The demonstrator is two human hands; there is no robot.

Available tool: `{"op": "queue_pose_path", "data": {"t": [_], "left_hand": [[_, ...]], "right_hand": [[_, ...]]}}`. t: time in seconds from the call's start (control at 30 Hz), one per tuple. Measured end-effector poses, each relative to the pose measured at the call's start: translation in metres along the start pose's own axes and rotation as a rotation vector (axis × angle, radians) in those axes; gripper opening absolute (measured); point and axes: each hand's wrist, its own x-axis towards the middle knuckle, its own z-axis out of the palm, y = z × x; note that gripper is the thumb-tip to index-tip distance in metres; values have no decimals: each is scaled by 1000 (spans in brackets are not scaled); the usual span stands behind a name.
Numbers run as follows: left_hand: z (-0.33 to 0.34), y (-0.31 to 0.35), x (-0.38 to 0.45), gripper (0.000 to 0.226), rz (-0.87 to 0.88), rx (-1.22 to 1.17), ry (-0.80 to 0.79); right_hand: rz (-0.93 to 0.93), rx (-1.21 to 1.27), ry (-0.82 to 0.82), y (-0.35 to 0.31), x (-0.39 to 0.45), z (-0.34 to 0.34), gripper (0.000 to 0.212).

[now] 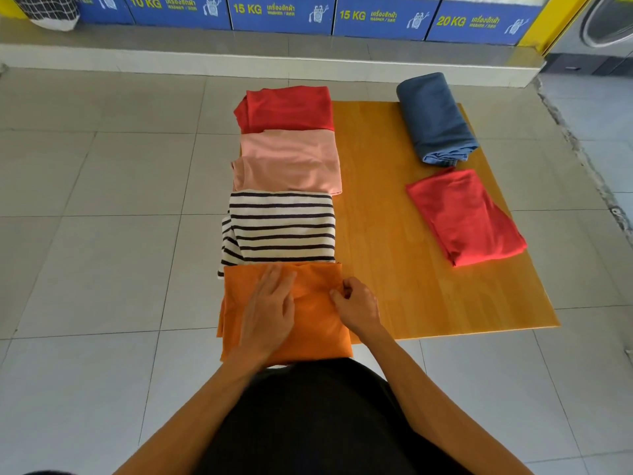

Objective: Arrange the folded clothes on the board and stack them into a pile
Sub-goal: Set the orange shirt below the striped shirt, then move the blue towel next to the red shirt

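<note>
A yellow wooden board (394,234) lies on the tiled floor. Along its left edge runs a row of folded clothes: a red one (286,109) farthest, then a pink one (291,161), a black-and-white striped one (281,228), and an orange one (315,323) nearest me. My left hand (269,313) rests flat on the orange cloth, fingers spread. My right hand (358,306) pinches that cloth's right edge. On the board's right side lie a folded blue garment (435,118) and a lighter red one (466,217).
Grey floor tiles (102,234) surround the board. A raised step (239,60) runs along the back under blue washing machine panels (281,12). A checked laundry bag (48,12) sits at the back left. Rough floor edging (582,149) is to the right.
</note>
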Motion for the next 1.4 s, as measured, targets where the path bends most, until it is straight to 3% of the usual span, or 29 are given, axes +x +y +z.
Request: {"op": "queue_pose_path", "data": {"t": [0.2,0.33,0.6,0.9,1.1,1.2,1.27,1.33,1.4], "left_hand": [[5,16,17,37,-46,21,-10],[6,45,41,25,45,6,11],[16,120,144,27,207,-50,-126],[56,205,276,32,172,-72,-307],[81,246,348,31,163,-147,-248],[90,258,380,29,130,-163,-214],[93,258,398,28,93,-156,-218],[94,254,415,29,81,-138,-239],[92,247,431,32,65,-111,-241]], "right_hand": [[59,92,-19,2,4,-21,19],[87,188,43,-2,26,-48,14],[50,321,154,-16,96,-126,8],[120,532,246,-5,212,-234,10],[345,779,161,-26,313,-279,34],[454,779,89,-30,360,-277,78],[487,689,134,-30,383,-271,100],[429,599,179,-28,400,-274,96],[373,551,143,-24,417,-284,78]]}}
